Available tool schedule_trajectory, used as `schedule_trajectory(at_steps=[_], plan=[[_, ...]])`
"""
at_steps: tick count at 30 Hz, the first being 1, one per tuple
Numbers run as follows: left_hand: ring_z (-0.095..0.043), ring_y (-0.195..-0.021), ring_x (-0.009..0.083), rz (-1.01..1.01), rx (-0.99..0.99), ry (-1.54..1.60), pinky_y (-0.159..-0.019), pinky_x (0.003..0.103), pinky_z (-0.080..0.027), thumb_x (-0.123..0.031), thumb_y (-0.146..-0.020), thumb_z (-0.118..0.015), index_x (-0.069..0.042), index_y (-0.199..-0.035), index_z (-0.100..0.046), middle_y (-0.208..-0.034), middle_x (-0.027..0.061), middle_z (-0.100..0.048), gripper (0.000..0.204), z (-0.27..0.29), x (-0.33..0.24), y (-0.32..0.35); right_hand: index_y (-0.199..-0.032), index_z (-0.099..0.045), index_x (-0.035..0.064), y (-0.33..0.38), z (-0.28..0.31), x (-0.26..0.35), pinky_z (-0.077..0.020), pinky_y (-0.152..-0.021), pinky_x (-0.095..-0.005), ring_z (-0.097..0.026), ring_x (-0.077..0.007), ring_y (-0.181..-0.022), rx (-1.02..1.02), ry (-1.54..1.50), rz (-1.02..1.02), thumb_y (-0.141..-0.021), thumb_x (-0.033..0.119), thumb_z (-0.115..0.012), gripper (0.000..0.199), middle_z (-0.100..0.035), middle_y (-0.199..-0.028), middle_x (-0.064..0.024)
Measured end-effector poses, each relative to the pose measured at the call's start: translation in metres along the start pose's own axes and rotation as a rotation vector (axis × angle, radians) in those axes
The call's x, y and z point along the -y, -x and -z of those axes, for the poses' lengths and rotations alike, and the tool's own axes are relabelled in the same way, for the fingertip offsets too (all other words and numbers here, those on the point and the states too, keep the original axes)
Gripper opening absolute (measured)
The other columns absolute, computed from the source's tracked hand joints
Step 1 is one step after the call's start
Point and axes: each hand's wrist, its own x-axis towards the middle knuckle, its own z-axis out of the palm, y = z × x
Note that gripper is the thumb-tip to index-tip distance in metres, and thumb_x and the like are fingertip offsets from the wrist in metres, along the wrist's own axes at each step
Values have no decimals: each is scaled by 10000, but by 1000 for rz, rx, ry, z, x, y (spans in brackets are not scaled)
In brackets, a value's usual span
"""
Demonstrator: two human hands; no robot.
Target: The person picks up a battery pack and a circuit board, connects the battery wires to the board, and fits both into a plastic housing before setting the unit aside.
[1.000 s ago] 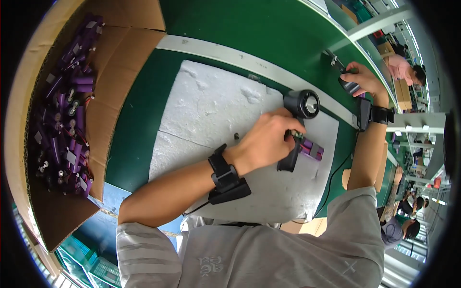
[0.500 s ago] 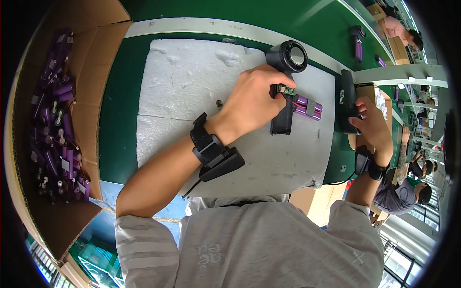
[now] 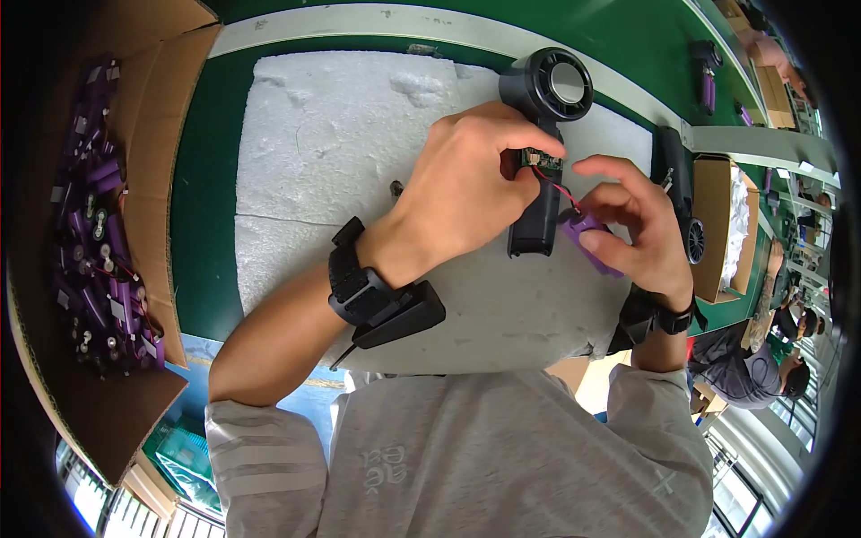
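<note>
Right hand pinches purple battery pack just right of black fan, long axis slanting toward foam sheet's near right corner, red wire running toward circuit board, left hand's grip closed round fan, partly hiding board, carton along worktop's left edge.

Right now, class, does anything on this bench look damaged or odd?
Yes: the white foam sheet looks worn, with dents near its far edge and a thin crack-like line at its left. The black fan also looks odd, its circuit board uncovered.
</note>
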Motion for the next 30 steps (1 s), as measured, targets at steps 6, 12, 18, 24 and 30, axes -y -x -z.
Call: schedule_trajectory(at_steps=[6,12,18,24,30], plan=[[-644,-751,142,-43,57,-67,-653,246,-525,87,-722,-639,-57,-999,-716,-924,65,-642,321,-2,10,-17,-1380,-345,27,2,6,-17,-581,-683,-352,-680,-278,-883,175,-851,-303,-750,-52,-673,714,-590,-1033,-153],[-664,-726,166,-132,48,-188,-632,257,-536,32,-690,-735,-83,-1006,-731,-971,89,-668,336,-1,9,-23,-1423,-287,14,-1,16,-35,-569,-822,-368,-648,-257,-989,407,-960,-65,-704,-74,-734,852,-487,-1214,-167],[-683,-705,210,-279,-17,-391,-603,268,-541,6,-672,-770,-112,-1006,-742,-1001,123,-688,355,-2,8,-23,-1380,-379,-28,-8,25,-39,-490,-931,-371,-583,-266,-1084,212,-616,102,-530,34,-864,981,-495,-1216,-154],[-680,-699,228,-310,12,-429,-595,270,-538,-33,-695,-785,-120,-1015,-743,-997,131,-688,334,-3,10,-23,-1310,-475,-35,-11,27,-43,-452,-939,-353,-575,-242,-1058,152,-285,253,-486,79,-871,921,-559,-1161,-123],[-670,-682,236,-320,64,-416,-561,299,-518,-49,-741,-761,-104,-1061,-725,-963,132,-681,327,0,12,-19,-1274,-493,-20,-2,-5,-36,-448,-908,-353,-577,-212,-1025,-17,-181,123,-459,107,-860,904,-563,-1189,-115]])
